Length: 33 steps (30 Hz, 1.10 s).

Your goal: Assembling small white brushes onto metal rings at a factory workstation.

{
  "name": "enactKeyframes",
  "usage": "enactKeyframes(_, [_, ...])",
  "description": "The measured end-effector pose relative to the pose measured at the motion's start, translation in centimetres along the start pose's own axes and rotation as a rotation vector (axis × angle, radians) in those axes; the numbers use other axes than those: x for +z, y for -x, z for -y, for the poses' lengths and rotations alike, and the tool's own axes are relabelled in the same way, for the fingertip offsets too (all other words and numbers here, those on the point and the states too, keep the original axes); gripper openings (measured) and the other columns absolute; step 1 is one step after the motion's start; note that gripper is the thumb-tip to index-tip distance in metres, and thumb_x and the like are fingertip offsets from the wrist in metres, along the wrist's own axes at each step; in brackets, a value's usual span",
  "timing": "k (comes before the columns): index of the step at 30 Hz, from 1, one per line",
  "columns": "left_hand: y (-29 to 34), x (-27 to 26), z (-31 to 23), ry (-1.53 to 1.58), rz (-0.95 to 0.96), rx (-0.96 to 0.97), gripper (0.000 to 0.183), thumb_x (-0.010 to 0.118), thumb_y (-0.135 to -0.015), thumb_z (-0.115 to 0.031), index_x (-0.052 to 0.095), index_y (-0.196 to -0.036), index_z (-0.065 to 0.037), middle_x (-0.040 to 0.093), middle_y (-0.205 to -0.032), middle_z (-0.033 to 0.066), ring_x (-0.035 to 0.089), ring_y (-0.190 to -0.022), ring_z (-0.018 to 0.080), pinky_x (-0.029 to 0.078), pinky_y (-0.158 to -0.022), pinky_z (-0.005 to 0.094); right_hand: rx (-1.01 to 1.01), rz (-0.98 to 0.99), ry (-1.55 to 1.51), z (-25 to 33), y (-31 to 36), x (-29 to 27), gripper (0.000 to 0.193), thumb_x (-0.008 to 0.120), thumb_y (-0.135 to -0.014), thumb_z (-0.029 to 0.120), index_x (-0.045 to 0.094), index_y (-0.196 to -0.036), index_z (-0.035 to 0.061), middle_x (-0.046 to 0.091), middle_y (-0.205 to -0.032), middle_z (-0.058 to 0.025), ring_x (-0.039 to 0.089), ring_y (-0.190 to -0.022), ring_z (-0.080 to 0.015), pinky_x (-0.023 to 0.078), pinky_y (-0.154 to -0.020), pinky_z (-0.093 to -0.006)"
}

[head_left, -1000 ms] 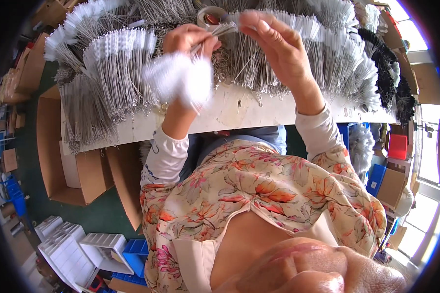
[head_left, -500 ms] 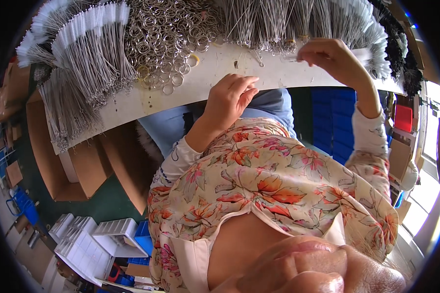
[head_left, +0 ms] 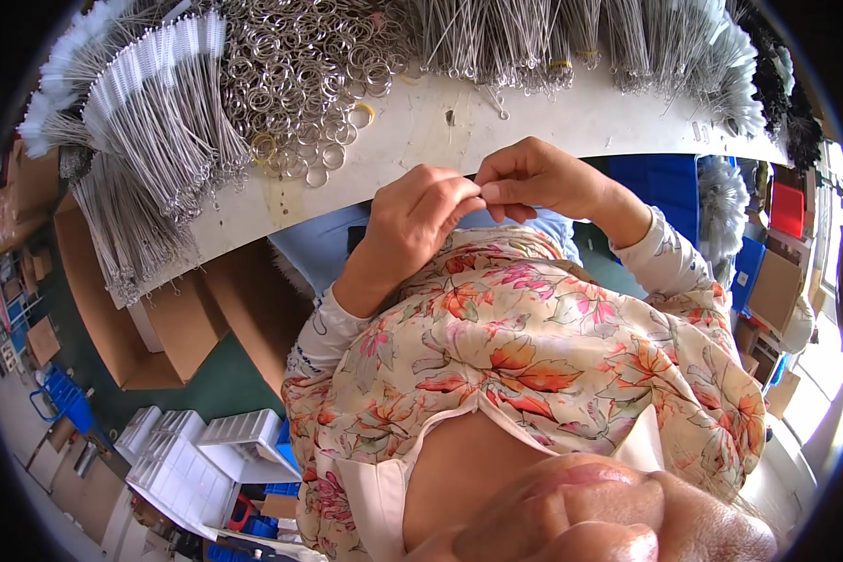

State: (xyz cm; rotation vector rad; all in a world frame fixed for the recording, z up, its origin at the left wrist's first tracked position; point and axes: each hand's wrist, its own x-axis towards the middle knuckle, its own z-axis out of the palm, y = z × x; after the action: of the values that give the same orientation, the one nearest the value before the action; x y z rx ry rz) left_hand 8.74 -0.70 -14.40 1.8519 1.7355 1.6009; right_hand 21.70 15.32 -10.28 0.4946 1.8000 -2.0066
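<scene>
My left hand (head_left: 410, 223) and my right hand (head_left: 545, 184) meet just off the table's near edge, fingertips pinched and touching. Whatever lies between the fingers is hidden or too small to name. Beyond them, to the left, is a heap of shiny metal rings (head_left: 295, 70), with looser ones (head_left: 317, 176) toward the edge. Wire-stemmed brushes with white bristles (head_left: 159, 112) are stacked at the far left. More brushes (head_left: 496, 42) lie in bunches along the back, their looped ends toward me. One wire loop (head_left: 503, 114) sticks out alone from these bunches.
The white table (head_left: 412, 136) curves across in front of me. Open cardboard boxes (head_left: 173, 328) stand below its left side, and white plastic bins (head_left: 183, 473) sit on the floor at lower left. Black-bristled brushes (head_left: 796, 117) lie at the far right. A blue bin (head_left: 660, 192) stands under the table.
My right hand has come back from the brushes at the right and met my left hand. The left hand has shifted slightly, its fingers now pinched.
</scene>
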Motion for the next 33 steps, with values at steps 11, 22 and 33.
enactKeyframes(11, [-4.9, -1.6, 8.6, -0.761, -0.037, -0.149, 0.013, 0.067, -0.078, -0.019, 0.061, -0.079, -0.008, 0.06, -0.068, 0.0049, 0.058, -0.057, 0.0195, 0.045, -0.051, 0.0306, -0.292, -0.639, 1.313, -2.9, -0.3, -3.0, 0.009, 0.058, -0.081, 0.011, 0.061, -0.085, 0.0034, 0.063, -0.076, -0.0074, 0.062, -0.068, -0.0268, 0.047, -0.057, -0.0363])
enactKeyframes(22, [-5.2, -4.4, 3.0, 0.036, -0.377, -0.468, 0.016, 0.057, -0.089, -0.015, 0.058, -0.082, -0.001, 0.06, -0.067, 0.0052, 0.054, -0.055, 0.0098, 0.042, -0.047, 0.0229, -0.587, -0.536, 0.278, 3.8, -2.7, -0.7, 0.011, 0.059, -0.086, 0.009, 0.064, -0.089, -0.0003, 0.062, -0.072, -0.0037, 0.055, -0.06, -0.0065, 0.044, -0.054, -0.0223])
enactKeyframes(33, [-4.7, -2.7, -0.5, 0.572, -0.466, -0.384, 0.012, 0.05, -0.093, -0.009, 0.055, -0.094, 0.002, 0.059, -0.079, 0.0057, 0.054, -0.064, 0.0067, 0.047, -0.05, 0.0197, -0.948, -0.511, 0.157, 4.5, -4.1, 3.4, 0.008, 0.069, -0.075, 0.004, 0.066, -0.083, 0.0018, 0.063, -0.088, -0.0072, 0.063, -0.071, -0.0173, 0.051, -0.059, -0.0265])
